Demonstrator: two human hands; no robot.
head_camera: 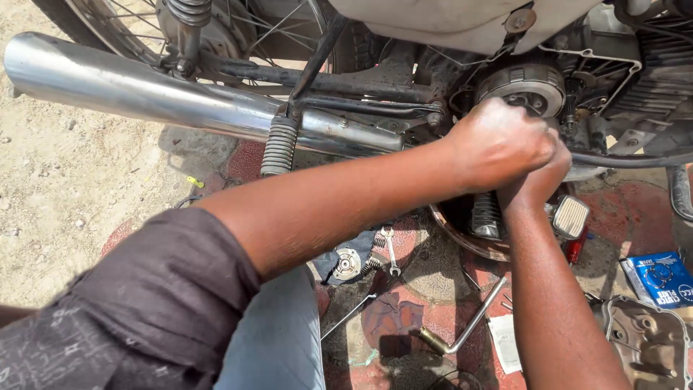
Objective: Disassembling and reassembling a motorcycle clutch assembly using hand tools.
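Observation:
My left hand [502, 141] reaches across from the lower left and is curled into a fist just below the exposed round clutch assembly [523, 87] of a motorcycle engine. My right hand [540, 182] comes up from below and presses against the underside of the left hand, fingers closed. Whatever the two hands grip between them is hidden by the hands themselves. The engine's side cover [650, 339] lies off the engine, on the ground at the lower right.
A long chrome exhaust pipe [144, 94] runs across the upper left, above a ribbed footpeg [280, 144]. On the red patterned ground lie a small spanner [390, 249], an L-shaped socket wrench [469, 325], a round metal part [348, 263] and a blue box [660, 278]. A metal pan [469, 242] sits under the engine.

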